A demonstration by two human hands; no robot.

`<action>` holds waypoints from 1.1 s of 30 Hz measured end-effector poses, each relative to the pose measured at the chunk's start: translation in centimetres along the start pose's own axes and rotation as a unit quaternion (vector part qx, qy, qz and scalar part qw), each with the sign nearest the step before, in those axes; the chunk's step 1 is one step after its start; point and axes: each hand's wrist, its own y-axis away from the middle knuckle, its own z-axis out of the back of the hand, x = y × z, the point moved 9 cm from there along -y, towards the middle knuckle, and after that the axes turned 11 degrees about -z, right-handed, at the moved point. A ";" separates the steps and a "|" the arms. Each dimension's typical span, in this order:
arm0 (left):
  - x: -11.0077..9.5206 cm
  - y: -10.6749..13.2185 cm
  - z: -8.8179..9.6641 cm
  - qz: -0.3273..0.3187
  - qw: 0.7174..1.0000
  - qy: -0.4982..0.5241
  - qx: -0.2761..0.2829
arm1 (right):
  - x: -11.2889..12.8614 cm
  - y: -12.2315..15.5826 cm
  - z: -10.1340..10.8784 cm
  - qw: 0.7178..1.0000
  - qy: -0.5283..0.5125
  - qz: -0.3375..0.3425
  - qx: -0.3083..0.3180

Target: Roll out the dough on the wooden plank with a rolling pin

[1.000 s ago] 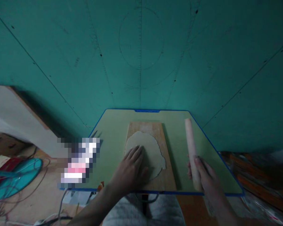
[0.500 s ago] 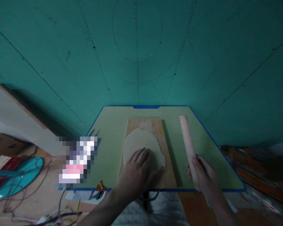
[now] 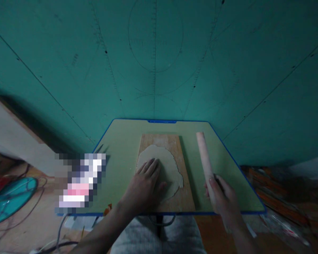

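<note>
A flat, rolled-out sheet of pale dough (image 3: 168, 165) with a ragged right edge lies on a wooden board (image 3: 184, 176). My left hand (image 3: 145, 181) rests palm down on the dough's left part, its fingers stretched out and pointing away from me. To the right of the board, my right hand (image 3: 222, 194) is wrapped round the lower end of a wooden rolling pin (image 3: 205, 157). The pin's far end points toward the wall and stands apart from the dough.
A small green table (image 3: 124, 141) with a blue rim carries the board. At its left lies a pixelated, bright object (image 3: 81, 180). Behind rises a green wall (image 3: 159, 70) with drawn lines. Cables and a turquoise round object (image 3: 18, 204) are on the floor at left.
My left hand has slid slightly up and left over the dough, its thumb now farther out on the sheet. The whole view has shifted a little; my right hand still grips the rolling pin.
</note>
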 end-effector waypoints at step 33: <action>-0.9 -0.7 1.5 -0.023 0.995 0.092 0.000 | -0.1 0.0 -0.1 1.000 0.021 -0.019 0.000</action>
